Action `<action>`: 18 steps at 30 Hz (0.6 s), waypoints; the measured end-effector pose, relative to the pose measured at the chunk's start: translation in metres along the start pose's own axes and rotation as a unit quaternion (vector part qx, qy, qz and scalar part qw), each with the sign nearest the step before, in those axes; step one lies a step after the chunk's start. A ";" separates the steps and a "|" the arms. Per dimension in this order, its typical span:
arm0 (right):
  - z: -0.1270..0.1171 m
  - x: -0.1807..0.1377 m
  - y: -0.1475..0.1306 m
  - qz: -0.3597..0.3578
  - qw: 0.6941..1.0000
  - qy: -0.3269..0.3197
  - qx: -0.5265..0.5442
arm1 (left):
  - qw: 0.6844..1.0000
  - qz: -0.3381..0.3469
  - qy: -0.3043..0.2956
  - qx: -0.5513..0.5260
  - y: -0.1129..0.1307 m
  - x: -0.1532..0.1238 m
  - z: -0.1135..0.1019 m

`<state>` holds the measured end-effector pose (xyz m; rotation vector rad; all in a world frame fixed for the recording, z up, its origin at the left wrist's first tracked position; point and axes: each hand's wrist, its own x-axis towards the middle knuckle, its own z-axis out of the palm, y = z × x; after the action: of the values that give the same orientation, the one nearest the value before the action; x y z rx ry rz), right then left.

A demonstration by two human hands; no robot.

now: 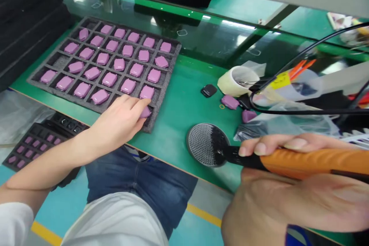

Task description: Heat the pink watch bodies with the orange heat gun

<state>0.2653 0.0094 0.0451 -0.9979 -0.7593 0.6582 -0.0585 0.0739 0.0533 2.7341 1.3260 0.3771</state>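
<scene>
Left hand: fingers pressed together, pinching one purple housing in the near right corner cell of the foam tray, which lies by the near edge of the tabletop. The piece sits under the fingertips, touching them. Judged best lifted straight up, clear of the foam walls. Right hand: closed around an orange power tool, its black tip at a round perforated disc

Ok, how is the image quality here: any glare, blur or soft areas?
Head view: bright glare streaks the glossy dark panel behind the foam tray; the right hand and orange tool near the lens are soft and smeared; the left hand on a purple piece is sharper; lighting even, shadows faint.
</scene>
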 end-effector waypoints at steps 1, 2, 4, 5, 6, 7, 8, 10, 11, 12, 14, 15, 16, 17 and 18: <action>0.002 0.000 0.001 -0.044 0.999 0.011 -0.022 | 1.000 0.005 0.016 -0.014 0.002 -0.003 -0.001; 0.004 -0.001 0.001 -0.070 0.997 0.010 -0.038 | 0.999 0.014 0.033 -0.029 0.006 -0.006 -0.002; 0.007 -0.006 -0.002 -0.083 0.996 -0.028 -0.020 | 0.995 0.051 0.061 -0.064 0.023 -0.013 -0.003; 0.008 -0.010 -0.004 -0.071 0.996 -0.058 0.002 | 0.991 0.079 0.067 -0.086 0.035 -0.016 -0.002; 0.008 -0.014 -0.005 -0.063 0.995 -0.079 0.022 | 0.986 0.109 0.071 -0.106 0.047 -0.020 0.002; 0.008 -0.018 -0.006 -0.053 0.994 -0.086 0.035 | 0.980 0.141 0.070 -0.123 0.061 -0.023 0.007; 0.008 -0.022 -0.007 -0.048 0.994 -0.087 0.043 | 0.975 0.166 0.070 -0.133 0.074 -0.025 0.015; 0.008 -0.030 -0.006 -0.037 0.996 -0.075 0.041 | 0.971 0.185 0.069 -0.138 0.094 -0.028 0.035; 0.008 -0.032 -0.006 -0.034 0.996 -0.077 0.038 | 0.972 0.178 0.069 -0.138 0.100 -0.028 0.046; 0.008 -0.035 -0.005 -0.031 0.996 -0.081 0.036 | 0.973 0.166 0.067 -0.142 0.104 -0.027 0.056; 0.008 -0.039 -0.004 -0.031 0.995 -0.084 0.037 | 0.974 0.140 0.065 -0.164 0.103 -0.026 0.070; 0.007 -0.041 -0.004 -0.031 0.995 -0.083 0.038 | 0.973 0.132 0.065 -0.177 0.100 -0.026 0.074; 0.007 -0.042 -0.004 -0.029 0.996 -0.080 0.037 | 0.971 0.130 0.066 -0.189 0.097 -0.026 0.076; 0.007 -0.043 -0.005 -0.027 0.996 -0.075 0.036 | 0.969 0.130 0.067 -0.197 0.094 -0.026 0.077; 0.006 -0.044 -0.005 -0.024 0.997 -0.070 0.033 | 0.968 0.131 0.070 -0.203 0.092 -0.026 0.078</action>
<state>0.2358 -0.0241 0.0409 -0.8775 -0.8773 0.7123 0.0156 -0.0011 -0.0102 2.5618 0.7927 0.7786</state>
